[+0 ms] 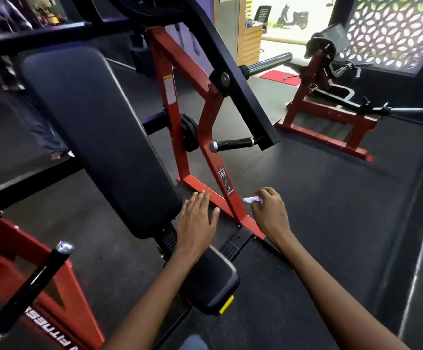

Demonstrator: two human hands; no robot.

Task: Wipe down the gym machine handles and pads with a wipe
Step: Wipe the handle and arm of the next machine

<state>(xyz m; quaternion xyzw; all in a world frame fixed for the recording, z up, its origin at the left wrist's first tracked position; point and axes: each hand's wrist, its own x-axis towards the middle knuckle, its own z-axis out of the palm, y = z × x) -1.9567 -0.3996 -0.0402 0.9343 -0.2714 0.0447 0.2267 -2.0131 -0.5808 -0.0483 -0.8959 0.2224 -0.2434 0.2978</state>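
A red-framed press machine fills the view. Its long black back pad (99, 137) slopes down toward me, and the small black seat pad (213, 281) lies below my arms. My left hand (196, 221) hovers with straight, spread fingers just right of the back pad's lower end; whether it touches the pad I cannot tell. My right hand (271, 213) holds a crumpled white wipe (252, 199) in curled fingers, above the floor beside the red frame (215, 198). The right handle (233, 144) with a black grip juts out higher up. The left handle (33, 281) crosses the lower left.
A second red machine (331, 114) with a bar stands at the back right on the dark rubber floor (331, 223). A chrome weight peg (268, 63) sticks out at the upper middle. A person's legs (46, 132) stand at the far left behind the pad.
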